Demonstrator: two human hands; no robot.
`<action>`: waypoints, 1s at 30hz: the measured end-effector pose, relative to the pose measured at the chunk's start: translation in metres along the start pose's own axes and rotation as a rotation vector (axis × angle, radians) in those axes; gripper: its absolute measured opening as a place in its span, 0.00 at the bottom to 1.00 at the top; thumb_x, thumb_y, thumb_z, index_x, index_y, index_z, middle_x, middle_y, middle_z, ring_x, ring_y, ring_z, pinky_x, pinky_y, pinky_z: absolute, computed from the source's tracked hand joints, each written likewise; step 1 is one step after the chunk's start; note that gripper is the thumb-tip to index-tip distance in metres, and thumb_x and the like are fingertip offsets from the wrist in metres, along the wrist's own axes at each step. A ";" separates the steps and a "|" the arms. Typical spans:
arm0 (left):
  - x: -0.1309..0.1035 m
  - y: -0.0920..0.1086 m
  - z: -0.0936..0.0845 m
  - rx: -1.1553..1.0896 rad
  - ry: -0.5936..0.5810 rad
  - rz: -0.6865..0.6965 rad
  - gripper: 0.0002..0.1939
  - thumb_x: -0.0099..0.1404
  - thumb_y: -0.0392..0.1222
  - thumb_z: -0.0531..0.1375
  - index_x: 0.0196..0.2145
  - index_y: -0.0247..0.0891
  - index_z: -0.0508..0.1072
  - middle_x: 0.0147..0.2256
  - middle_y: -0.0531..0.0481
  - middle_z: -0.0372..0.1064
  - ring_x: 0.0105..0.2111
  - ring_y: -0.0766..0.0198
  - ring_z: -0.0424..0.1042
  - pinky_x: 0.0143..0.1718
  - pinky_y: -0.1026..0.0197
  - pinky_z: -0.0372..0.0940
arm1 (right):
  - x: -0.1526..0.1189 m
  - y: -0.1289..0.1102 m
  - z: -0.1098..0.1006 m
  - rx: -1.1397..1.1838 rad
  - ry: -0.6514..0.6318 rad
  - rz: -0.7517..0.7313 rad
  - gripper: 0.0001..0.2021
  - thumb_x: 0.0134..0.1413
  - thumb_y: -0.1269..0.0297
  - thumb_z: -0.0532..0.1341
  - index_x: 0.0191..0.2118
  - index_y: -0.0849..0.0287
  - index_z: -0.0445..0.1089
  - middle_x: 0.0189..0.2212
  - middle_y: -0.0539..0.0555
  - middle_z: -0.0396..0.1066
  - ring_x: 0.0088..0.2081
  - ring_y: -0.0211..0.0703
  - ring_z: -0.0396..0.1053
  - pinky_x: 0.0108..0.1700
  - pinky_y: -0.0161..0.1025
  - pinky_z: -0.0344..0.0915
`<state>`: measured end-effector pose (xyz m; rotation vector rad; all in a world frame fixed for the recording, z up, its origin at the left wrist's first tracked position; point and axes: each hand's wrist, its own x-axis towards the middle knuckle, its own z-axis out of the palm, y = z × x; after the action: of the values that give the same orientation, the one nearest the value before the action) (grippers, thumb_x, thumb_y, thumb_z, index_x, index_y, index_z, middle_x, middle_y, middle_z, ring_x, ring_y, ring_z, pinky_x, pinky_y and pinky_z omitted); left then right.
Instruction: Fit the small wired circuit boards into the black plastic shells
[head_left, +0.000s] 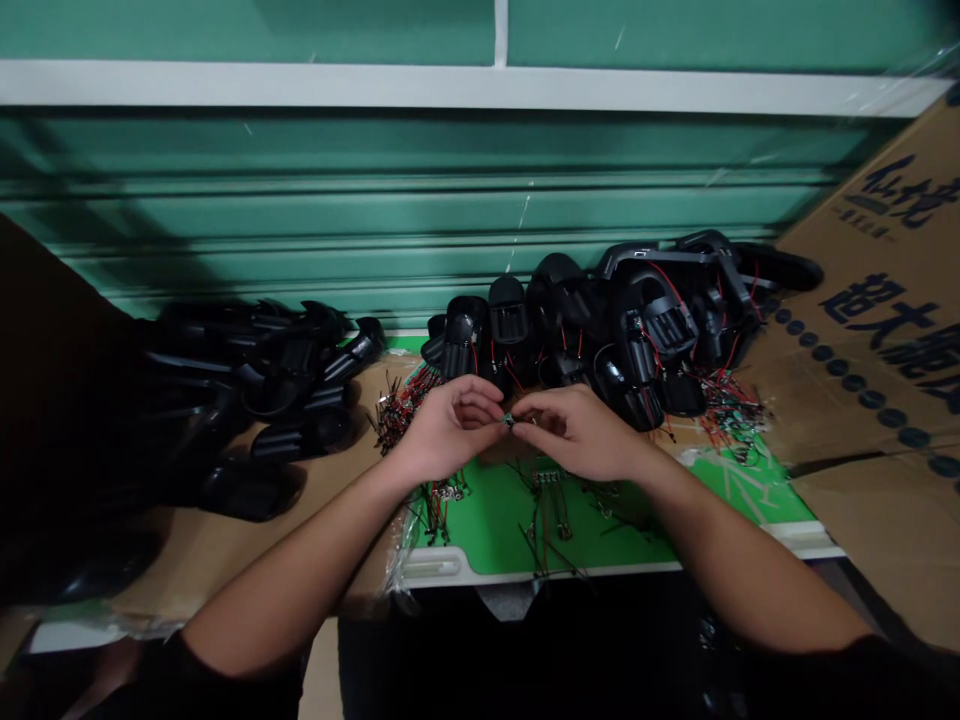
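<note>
Between the fingertips of my left hand and my right hand is a tiny green circuit board. Both hands pinch it just above the green work surface. Its details are too small to make out. Below my right hand lie several small boards with red and black wires. More wired pieces rest under my left wrist. Behind my left hand is a bundle of red and black wires.
Black plastic housings with red wires line the back. Another pile of black parts sits on cardboard at left. A second wire bundle lies at right, beside a large cardboard box. Green panels rise behind.
</note>
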<state>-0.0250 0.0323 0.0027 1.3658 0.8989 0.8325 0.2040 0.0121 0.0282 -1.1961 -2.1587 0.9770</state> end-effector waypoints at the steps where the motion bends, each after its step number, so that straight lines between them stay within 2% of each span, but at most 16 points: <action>1: 0.001 0.001 -0.001 -0.022 0.011 -0.004 0.21 0.54 0.36 0.74 0.44 0.35 0.74 0.37 0.49 0.76 0.32 0.68 0.76 0.37 0.62 0.72 | 0.001 0.001 0.002 0.066 0.013 0.020 0.10 0.68 0.57 0.64 0.43 0.56 0.79 0.28 0.48 0.75 0.27 0.36 0.68 0.31 0.37 0.62; 5: 0.001 0.005 0.002 -0.080 0.102 0.040 0.21 0.52 0.38 0.77 0.42 0.35 0.76 0.37 0.49 0.76 0.32 0.68 0.76 0.36 0.64 0.72 | 0.004 0.004 0.007 0.432 0.049 0.128 0.13 0.63 0.53 0.68 0.41 0.58 0.75 0.30 0.49 0.75 0.27 0.35 0.69 0.28 0.34 0.65; 8: 0.000 0.008 0.006 -0.026 0.110 0.068 0.13 0.61 0.46 0.73 0.36 0.34 0.78 0.31 0.49 0.76 0.29 0.68 0.74 0.33 0.64 0.69 | 0.006 0.005 0.009 0.630 0.086 0.184 0.17 0.60 0.50 0.70 0.42 0.58 0.72 0.29 0.47 0.73 0.21 0.32 0.66 0.21 0.32 0.60; 10: -0.001 0.009 0.009 0.029 0.075 0.067 0.13 0.66 0.49 0.69 0.33 0.34 0.80 0.28 0.49 0.76 0.28 0.67 0.72 0.33 0.63 0.67 | 0.007 0.005 0.013 0.690 0.136 0.191 0.17 0.60 0.49 0.71 0.42 0.57 0.71 0.27 0.45 0.72 0.19 0.31 0.65 0.18 0.31 0.56; 16: -0.004 0.010 0.011 0.073 0.110 0.125 0.12 0.66 0.48 0.68 0.34 0.35 0.83 0.30 0.49 0.79 0.29 0.66 0.72 0.33 0.63 0.66 | 0.009 0.002 0.025 0.714 0.239 0.151 0.17 0.60 0.50 0.71 0.40 0.57 0.70 0.24 0.43 0.69 0.18 0.30 0.65 0.17 0.30 0.57; 22: -0.004 0.010 0.008 0.053 0.068 0.112 0.11 0.65 0.45 0.68 0.31 0.35 0.82 0.28 0.49 0.79 0.29 0.65 0.73 0.35 0.62 0.67 | 0.006 0.007 0.018 0.630 0.139 0.125 0.16 0.67 0.48 0.65 0.44 0.58 0.73 0.21 0.44 0.68 0.19 0.32 0.66 0.20 0.30 0.59; 30: -0.004 0.010 0.008 -0.054 0.026 0.038 0.10 0.59 0.43 0.71 0.26 0.34 0.78 0.25 0.50 0.76 0.26 0.66 0.70 0.31 0.62 0.64 | 0.004 0.007 0.017 0.560 0.088 0.063 0.15 0.65 0.50 0.68 0.39 0.59 0.74 0.25 0.46 0.68 0.22 0.32 0.66 0.23 0.31 0.60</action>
<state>-0.0190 0.0252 0.0126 1.3316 0.8665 0.8990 0.1934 0.0123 0.0127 -1.0055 -1.6244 1.4053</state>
